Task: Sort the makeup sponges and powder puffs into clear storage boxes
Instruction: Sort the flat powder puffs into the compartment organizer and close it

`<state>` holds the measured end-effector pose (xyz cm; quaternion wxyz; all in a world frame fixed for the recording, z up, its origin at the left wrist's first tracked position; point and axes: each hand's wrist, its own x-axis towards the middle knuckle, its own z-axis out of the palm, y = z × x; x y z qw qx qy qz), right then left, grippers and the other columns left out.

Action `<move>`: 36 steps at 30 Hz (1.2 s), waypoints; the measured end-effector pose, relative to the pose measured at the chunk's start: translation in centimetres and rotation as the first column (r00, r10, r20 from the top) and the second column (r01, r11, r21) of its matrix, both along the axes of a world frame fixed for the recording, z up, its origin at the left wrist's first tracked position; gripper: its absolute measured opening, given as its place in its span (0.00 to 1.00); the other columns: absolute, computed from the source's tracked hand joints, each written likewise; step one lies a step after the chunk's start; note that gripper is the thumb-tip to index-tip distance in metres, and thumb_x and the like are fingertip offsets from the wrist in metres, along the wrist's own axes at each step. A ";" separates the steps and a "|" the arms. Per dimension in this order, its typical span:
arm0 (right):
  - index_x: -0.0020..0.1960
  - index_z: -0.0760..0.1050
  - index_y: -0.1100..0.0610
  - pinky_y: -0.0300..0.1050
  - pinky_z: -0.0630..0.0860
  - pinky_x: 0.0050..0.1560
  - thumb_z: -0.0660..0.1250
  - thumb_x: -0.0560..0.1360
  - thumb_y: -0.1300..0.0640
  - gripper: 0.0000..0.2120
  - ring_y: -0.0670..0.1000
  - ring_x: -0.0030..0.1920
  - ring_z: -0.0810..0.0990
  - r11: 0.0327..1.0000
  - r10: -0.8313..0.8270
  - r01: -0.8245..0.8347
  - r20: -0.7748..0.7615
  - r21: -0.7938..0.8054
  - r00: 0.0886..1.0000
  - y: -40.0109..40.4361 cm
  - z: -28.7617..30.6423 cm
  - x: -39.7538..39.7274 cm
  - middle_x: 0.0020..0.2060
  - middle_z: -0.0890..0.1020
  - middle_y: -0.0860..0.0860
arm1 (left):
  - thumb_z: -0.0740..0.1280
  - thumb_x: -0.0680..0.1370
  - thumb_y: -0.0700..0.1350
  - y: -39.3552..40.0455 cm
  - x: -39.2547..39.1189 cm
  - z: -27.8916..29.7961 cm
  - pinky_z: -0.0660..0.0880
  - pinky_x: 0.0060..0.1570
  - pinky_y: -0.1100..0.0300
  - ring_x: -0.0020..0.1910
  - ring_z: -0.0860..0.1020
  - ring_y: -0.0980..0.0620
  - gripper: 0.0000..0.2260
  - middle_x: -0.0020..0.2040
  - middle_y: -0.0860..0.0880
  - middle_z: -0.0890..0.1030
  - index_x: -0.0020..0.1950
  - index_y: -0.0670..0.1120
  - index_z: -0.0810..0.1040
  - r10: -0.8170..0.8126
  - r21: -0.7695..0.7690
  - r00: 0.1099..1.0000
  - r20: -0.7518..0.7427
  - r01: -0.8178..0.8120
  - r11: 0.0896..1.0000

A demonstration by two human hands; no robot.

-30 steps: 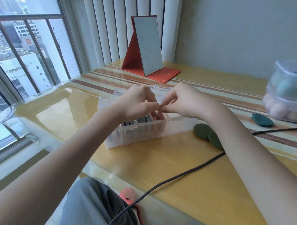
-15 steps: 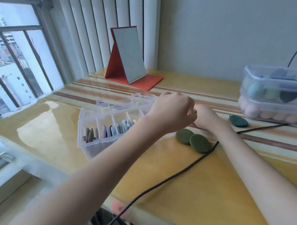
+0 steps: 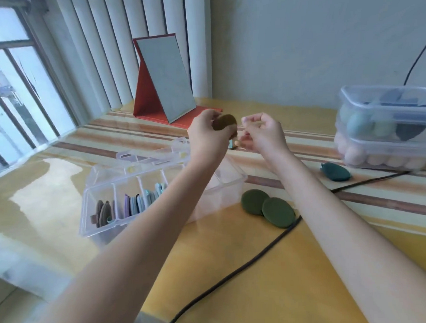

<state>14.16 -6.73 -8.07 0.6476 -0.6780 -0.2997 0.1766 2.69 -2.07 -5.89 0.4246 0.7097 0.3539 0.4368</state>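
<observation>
- Now pinched in the left hand [image 3: 209, 134] — a brown puff [image 3: 225, 122], raised, flat face tilted toward the camera.
- Just beside it, to its right: the right hand [image 3: 262, 132], fingers curled, seemingly empty — cannot tell for sure.
- Below and left of the left hand: the divided box [image 3: 112, 215], open, puffs standing on edge inside.
- Nearer that box — the left hand.

No legible text

Nothing readable appeared on the divided box [image 3: 126, 209] under the hands — nor on the stacked tubs [image 3: 386, 129] to their right.
</observation>
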 end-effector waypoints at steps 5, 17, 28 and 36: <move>0.71 0.67 0.48 0.52 0.67 0.67 0.59 0.80 0.50 0.19 0.58 0.68 0.67 0.773 0.393 0.085 0.580 -0.629 0.714 3.6 -3.2 0.7 0.70 0.70 0.53 | 0.63 0.77 0.36 1.0 -0.5 -0.5 0.81 0.46 0.49 0.42 0.80 0.48 0.07 0.42 0.51 0.72 0.49 0.46 0.68 0.137 -0.286 0.980 0.143 -0.091 0.954; 0.45 0.80 0.54 0.35 0.77 0.31 0.66 0.72 0.66 0.08 0.46 0.31 0.82 0.996 -0.026 0.059 0.407 -0.071 0.913 -0.7 3.6 -3.2 0.37 0.82 0.52 | 0.56 0.73 0.30 2.3 -5.0 1.2 0.78 0.56 0.47 0.54 0.78 0.47 0.20 0.52 0.50 0.74 0.59 0.49 0.71 0.164 -0.340 0.947 0.275 -0.064 0.938; 0.41 0.75 0.50 0.35 0.68 0.29 0.69 0.71 0.68 0.13 0.51 0.40 0.81 0.882 0.417 -0.143 0.602 -0.449 0.681 -4.3 6.8 -10.4 0.37 0.79 0.50 | 0.57 0.81 0.38 0.3 -8.1 -0.5 0.77 0.47 0.60 0.41 0.77 0.62 0.15 0.44 0.57 0.74 0.67 0.46 0.65 0.003 0.357 0.998 0.056 -0.023 0.934; 0.44 0.75 0.57 0.38 0.79 0.32 0.70 0.74 0.61 0.04 0.47 0.32 0.83 0.782 0.535 -0.360 0.252 -0.509 0.806 -3.4 5.5 -8.3 0.35 0.84 0.54 | 0.53 0.81 0.40 0.1 -8.2 -1.1 0.77 0.45 0.46 0.41 0.79 0.43 0.11 0.50 0.45 0.77 0.63 0.46 0.65 -0.091 0.289 0.943 -0.320 0.189 0.939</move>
